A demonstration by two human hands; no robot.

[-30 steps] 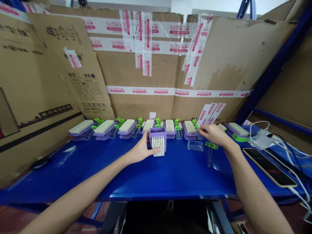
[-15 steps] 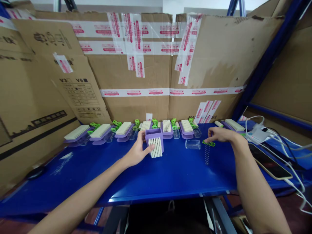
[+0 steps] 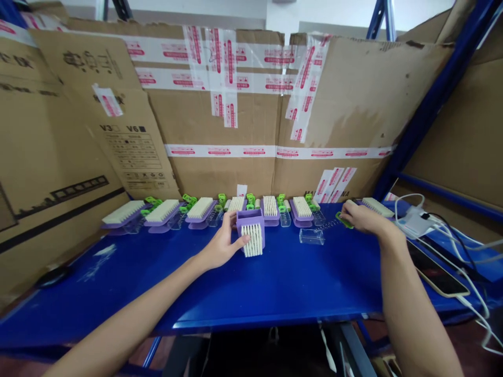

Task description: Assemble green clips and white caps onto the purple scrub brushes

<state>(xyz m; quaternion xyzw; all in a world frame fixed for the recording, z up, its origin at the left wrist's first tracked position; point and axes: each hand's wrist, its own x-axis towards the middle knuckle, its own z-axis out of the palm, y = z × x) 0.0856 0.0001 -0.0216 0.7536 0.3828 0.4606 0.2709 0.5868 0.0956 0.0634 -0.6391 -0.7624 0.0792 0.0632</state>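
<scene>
My left hand (image 3: pixel 222 242) grips a purple brush (image 3: pixel 251 233) over the middle of the table, bristles toward me and a hollow opening on its top side. At the right, my right hand (image 3: pixel 363 217) is closed on a green plastic part (image 3: pixel 345 220), partly hidden by the fingers. A thin metal spring (image 3: pixel 330 224) stretches out to the left from that part. On the table left of this hand lies a clear plastic case (image 3: pixel 312 237). Behind my right hand rests another purple brush (image 3: pixel 377 207) with pale bristles.
Along the back of the blue table (image 3: pixel 251 293) stand several purple brushes (image 3: pixel 200 208) with green and clear parts beside them. A phone (image 3: pixel 438 269), a white charger (image 3: pixel 412 219) and tangled cables occupy the right side. Cardboard (image 3: pixel 223 173) walls the back.
My right hand has moved slightly right and back with the green part. The spring, which hung downward, now slants out to the left. My left hand keeps the brush in nearly the same place.
</scene>
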